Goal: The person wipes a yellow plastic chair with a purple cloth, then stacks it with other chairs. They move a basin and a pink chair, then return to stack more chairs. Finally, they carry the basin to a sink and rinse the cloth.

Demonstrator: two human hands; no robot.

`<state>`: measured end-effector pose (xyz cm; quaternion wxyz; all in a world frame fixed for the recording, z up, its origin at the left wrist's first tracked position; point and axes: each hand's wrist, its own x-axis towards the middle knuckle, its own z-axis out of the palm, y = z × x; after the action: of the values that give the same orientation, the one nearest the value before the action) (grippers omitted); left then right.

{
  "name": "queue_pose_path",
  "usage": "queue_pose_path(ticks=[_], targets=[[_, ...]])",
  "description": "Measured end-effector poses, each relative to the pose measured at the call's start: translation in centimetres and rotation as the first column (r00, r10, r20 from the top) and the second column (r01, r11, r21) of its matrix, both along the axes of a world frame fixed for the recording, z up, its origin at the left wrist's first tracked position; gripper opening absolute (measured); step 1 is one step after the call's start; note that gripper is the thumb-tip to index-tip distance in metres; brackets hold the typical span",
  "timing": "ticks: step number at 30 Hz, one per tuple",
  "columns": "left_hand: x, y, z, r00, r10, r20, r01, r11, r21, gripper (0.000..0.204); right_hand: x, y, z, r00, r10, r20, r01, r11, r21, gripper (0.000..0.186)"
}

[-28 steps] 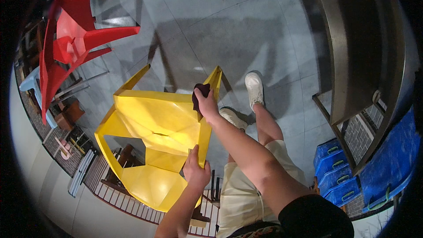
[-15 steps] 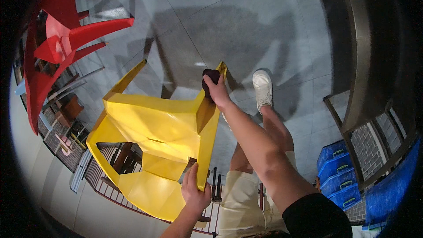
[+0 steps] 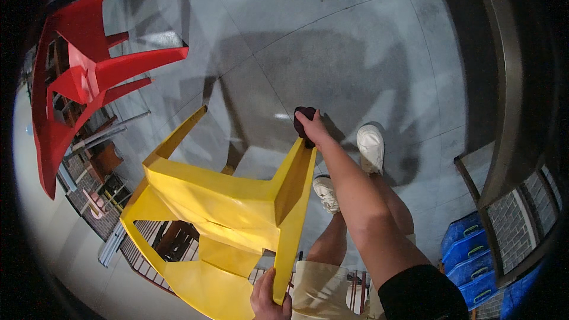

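A yellow plastic chair (image 3: 213,201) is tipped over in front of me, its legs pointing away. My left hand (image 3: 269,296) is closed on the chair's frame at the bottom of the view. My right hand (image 3: 313,124) grips a dark maroon cloth (image 3: 302,117) at the far tip of the chair's right leg, my thumb lying over the cloth. My white shoes (image 3: 370,148) are on the floor right of the chair.
An upturned red chair (image 3: 121,56) stands at the upper left, with bars and wooden items beyond it. A dark metal structure (image 3: 507,112) runs along the right, with several blue containers (image 3: 471,266) at the lower right. Grey floor (image 3: 320,12) lies ahead.
My right hand has slid the cloth along the yellow chair's leg to its tip. My left hand and the chair sit lower in the view.
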<state>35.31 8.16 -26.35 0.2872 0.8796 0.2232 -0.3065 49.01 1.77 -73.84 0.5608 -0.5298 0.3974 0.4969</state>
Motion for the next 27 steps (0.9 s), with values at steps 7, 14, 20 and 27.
queue_pose_path(ticks=[7,14,20,27], targets=[[-0.4,0.3,0.5,0.997,-0.07,-0.039,0.073,0.993,0.093,0.061,1.5,-2.0,-0.1,0.997,0.027,0.073,-0.033,0.997,0.077,0.098],[0.0,0.2,1.1,0.987,-0.011,-0.16,0.012,1.0,0.007,0.066,-1.1,-0.9,-1.7,0.957,0.233,0.175,-0.226,0.972,-0.061,0.099],[-0.4,0.8,0.3,0.993,-0.111,-0.04,0.114,0.991,0.075,0.071,-3.1,-0.4,4.4,0.964,0.139,0.227,-0.15,0.988,0.034,0.091],[0.4,0.5,1.0,0.979,-0.154,-0.131,0.173,0.974,0.145,0.072,-2.2,-0.1,15.2,0.932,0.252,0.259,-0.263,0.965,0.01,0.063]])
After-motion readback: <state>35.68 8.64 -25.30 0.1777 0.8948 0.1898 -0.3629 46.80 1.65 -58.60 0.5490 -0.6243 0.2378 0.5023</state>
